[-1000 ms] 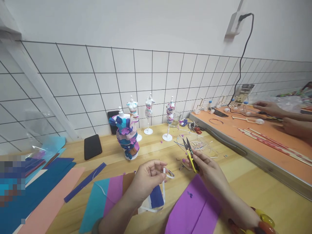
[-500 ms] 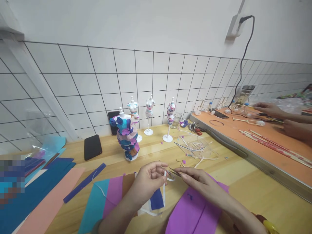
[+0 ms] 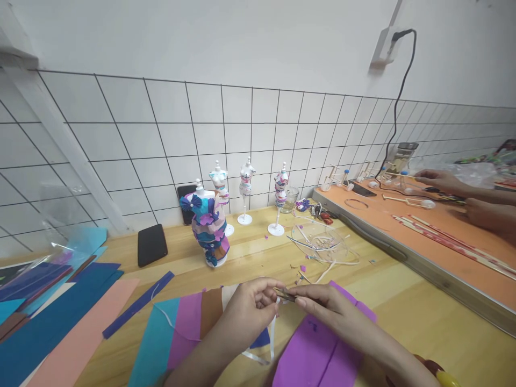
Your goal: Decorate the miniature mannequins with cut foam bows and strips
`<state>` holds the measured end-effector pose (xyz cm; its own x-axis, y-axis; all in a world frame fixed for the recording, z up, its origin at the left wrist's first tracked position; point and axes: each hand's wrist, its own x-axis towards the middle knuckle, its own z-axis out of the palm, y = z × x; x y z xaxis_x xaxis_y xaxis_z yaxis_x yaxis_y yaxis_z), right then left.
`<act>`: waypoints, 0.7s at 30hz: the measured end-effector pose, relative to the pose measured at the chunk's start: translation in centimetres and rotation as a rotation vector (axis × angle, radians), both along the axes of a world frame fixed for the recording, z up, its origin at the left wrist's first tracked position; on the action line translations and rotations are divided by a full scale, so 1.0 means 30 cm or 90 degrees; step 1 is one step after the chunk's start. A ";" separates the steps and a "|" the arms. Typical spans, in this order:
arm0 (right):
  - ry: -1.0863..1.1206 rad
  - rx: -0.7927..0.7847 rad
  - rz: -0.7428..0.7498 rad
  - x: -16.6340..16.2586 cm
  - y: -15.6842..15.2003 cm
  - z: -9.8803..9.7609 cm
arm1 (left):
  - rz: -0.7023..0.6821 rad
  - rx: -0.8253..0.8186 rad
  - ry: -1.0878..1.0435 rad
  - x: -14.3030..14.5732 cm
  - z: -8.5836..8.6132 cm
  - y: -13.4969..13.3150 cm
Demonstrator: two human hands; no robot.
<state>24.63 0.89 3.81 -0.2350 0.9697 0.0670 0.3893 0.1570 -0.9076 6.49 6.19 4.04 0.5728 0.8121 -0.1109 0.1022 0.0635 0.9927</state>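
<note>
A dark blue strip (image 3: 138,304) lies at left, near a teal panel (image 3: 155,338); the left hand (image 3: 256,303) pinches a white ribbon (image 3: 273,338) between thumb and fingertips, the ribbon trailing just below them; a slim metal tool (image 3: 286,295) has swung in to the left fingertips, touching or not being hard to tell, which suggests close work at the ribbon; the right hand (image 3: 328,306) pinches that tool, above a purple sheet (image 3: 306,349).
</note>
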 end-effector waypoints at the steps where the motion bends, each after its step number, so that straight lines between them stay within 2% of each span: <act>1: 0.001 0.000 -0.002 -0.001 -0.001 0.000 | -0.002 0.003 0.003 0.000 0.000 -0.001; 21: -0.015 -0.008 -0.007 -0.003 0.004 -0.020 | -0.026 0.011 0.043 0.001 0.009 -0.002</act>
<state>24.52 1.00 3.19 -0.2253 0.9730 0.0499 0.4124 0.1417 -0.8999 6.52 6.14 4.32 0.5970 0.7905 -0.1371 0.1714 0.0413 0.9843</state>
